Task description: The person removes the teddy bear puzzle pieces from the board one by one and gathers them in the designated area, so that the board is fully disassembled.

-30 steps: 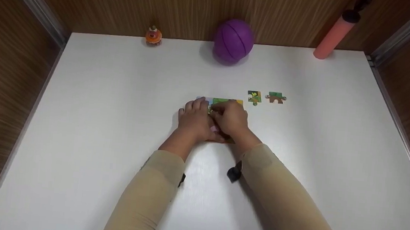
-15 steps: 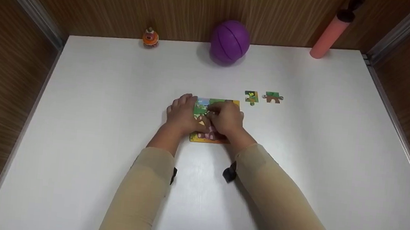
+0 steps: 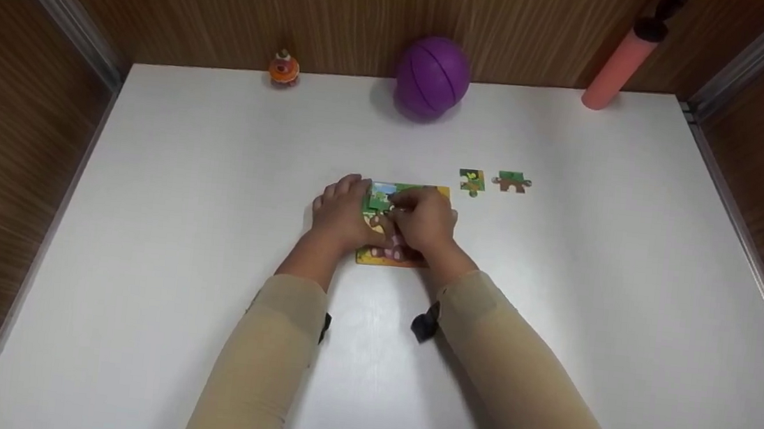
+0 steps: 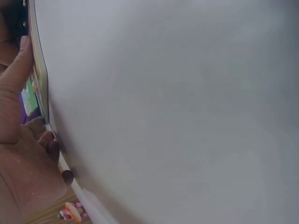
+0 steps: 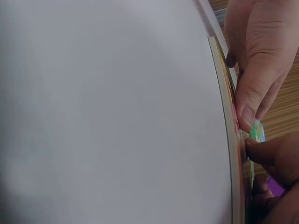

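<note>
A colourful jigsaw puzzle [image 3: 377,260] with an orange lower border lies flat at the middle of the table. My right hand [image 3: 425,220] bends over its right half, thumb and index finger pinching a green and sky-blue puzzle piece [image 3: 382,196]. In the right wrist view this piece [image 5: 257,131] stands tilted up from the puzzle. My left hand [image 3: 340,214] rests along the puzzle's left edge, fingers extended, its thumb lying across the picture. Two loose puzzle pieces lie beyond the right hand: one green and yellow [image 3: 472,180], one green and brown [image 3: 511,181].
A purple ball [image 3: 432,79] sits at the back edge of the white table [image 3: 217,178]. An orange toy figure [image 3: 284,70] stands to its left, and a pink hand pump [image 3: 620,69] leans on the wooden wall [image 3: 366,17] at right.
My left hand has slid left off the puzzle's upper left, uncovering the green and blue piece. My right hand stays nearly in place. The loose pieces have not moved.
</note>
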Tool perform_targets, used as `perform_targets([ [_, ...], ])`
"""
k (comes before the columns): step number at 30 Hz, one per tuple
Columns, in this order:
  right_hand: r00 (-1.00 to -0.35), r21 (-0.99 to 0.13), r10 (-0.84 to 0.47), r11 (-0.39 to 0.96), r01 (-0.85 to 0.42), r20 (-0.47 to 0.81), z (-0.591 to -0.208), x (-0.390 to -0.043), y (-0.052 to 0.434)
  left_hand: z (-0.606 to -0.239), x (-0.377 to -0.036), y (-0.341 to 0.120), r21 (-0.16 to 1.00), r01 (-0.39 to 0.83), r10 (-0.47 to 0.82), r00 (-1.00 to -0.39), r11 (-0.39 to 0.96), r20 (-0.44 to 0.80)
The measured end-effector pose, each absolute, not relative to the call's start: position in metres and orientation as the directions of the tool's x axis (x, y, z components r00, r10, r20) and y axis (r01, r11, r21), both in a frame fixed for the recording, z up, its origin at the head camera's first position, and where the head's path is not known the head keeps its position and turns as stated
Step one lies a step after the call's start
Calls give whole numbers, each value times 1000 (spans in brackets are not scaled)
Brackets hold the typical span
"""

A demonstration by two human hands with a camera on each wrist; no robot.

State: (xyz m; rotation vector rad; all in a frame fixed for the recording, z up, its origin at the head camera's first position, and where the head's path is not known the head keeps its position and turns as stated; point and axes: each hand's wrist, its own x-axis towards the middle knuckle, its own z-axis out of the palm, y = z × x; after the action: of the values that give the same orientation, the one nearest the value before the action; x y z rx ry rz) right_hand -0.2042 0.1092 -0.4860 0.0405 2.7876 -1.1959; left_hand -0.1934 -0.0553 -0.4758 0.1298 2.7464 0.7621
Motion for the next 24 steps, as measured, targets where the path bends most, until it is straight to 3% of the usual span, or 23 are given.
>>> perform_targets([
  [16, -1000, -719, 18, 694, 10, 4, -496, -199, 108, -477, -193, -55, 507, 6, 160, -952, 862, -261],
  [24, -997, -841, 36, 540, -40, 70, -496, -197, 120, -473, -194, -53, 472, 8, 151, -952, 882, -267],
])
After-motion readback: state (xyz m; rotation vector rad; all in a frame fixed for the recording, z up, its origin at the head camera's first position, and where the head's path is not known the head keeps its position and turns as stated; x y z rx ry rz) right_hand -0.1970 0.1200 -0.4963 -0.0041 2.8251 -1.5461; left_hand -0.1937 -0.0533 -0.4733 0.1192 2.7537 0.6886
